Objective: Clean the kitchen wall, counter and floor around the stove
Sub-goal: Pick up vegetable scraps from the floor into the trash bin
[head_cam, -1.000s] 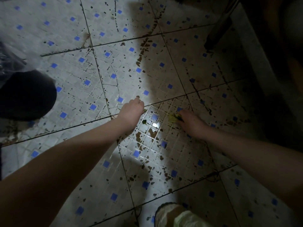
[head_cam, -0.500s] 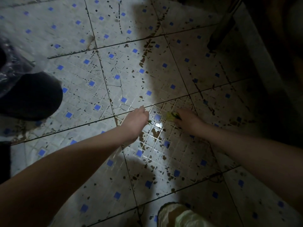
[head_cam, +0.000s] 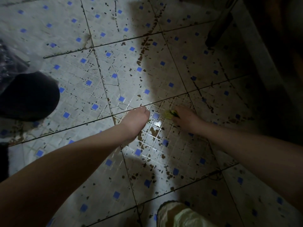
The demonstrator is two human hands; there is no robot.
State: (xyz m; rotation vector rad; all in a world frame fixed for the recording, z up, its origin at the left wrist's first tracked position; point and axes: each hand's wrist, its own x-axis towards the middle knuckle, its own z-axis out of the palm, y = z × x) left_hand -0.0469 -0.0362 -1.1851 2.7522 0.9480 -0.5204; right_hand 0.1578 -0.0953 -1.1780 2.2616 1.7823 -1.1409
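Note:
The floor [head_cam: 124, 66] is white tile with small blue squares, spattered with brown stains, thickest in the shadowed middle strip. My right hand [head_cam: 186, 119] presses a yellow-green sponge [head_cam: 168, 114] onto a stained tile just right of a wet, shiny patch [head_cam: 156, 123]. My left hand [head_cam: 136, 121] rests on the floor left of that patch, about a hand's width from the sponge. Its fingers are curled in. A thin dark tip shows at its lower edge; I cannot tell what it is.
A black rounded object [head_cam: 27, 95] under a clear plastic bag [head_cam: 11, 63] sits at the left. A dark slanted leg [head_cam: 218, 28] stands at the top right beside a pale ledge [head_cam: 255, 51] and deep shadow. My pale shoe [head_cam: 178, 215] is at the bottom edge.
My right hand has slid the sponge slightly left toward the wet patch. My left hand has shifted a little toward me.

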